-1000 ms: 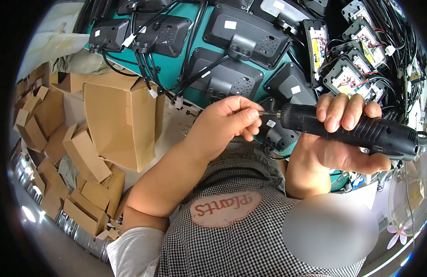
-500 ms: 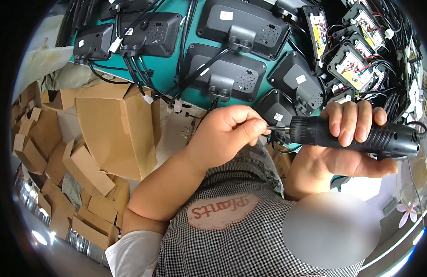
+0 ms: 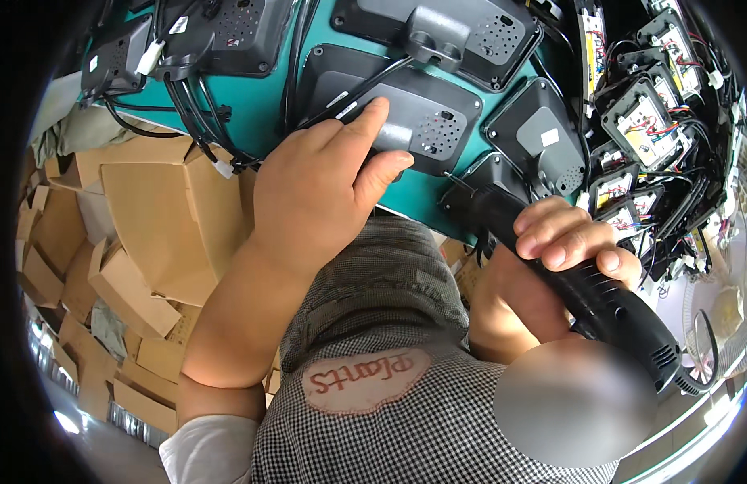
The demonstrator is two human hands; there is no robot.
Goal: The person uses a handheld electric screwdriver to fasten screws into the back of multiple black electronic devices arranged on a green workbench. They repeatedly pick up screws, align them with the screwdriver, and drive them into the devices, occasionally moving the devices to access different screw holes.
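- The teal tabletop [image 3: 426,202] spread out in front of me, carrying rows of black housings and loose cables.
- A large cardboard box [image 3: 151,226] stood off to my left, below the tabletop's edge, with smaller cartons [image 3: 131,290] heaped beside it.
- My checked apron [image 3: 349,444] filled the space between my forearms.
- The black housing [image 3: 422,97] nearest my left hand lay on the tabletop with its perforated patch toward my right.
- A narrower black housing [image 3: 535,121] with a white label lay at a slant to the right of it.
- My black electric screwdriver [image 3: 599,298] slanted up and leftward over the tabletop's near edge, its cord end close to me.
- My left hand [image 3: 309,177] was over the near housing's left part, thumb and forefinger spread well apart; the other fingers were folded out of sight, so I couldn't tell whether they held anything or whether I touched the housing.
- My right hand [image 3: 563,246] was wrapped firmly around the screwdriver's barrel, fingers across the top.
- The thin metal bit [image 3: 460,182] pointed at the near housing's lower right corner; I couldn't tell whether it touched.
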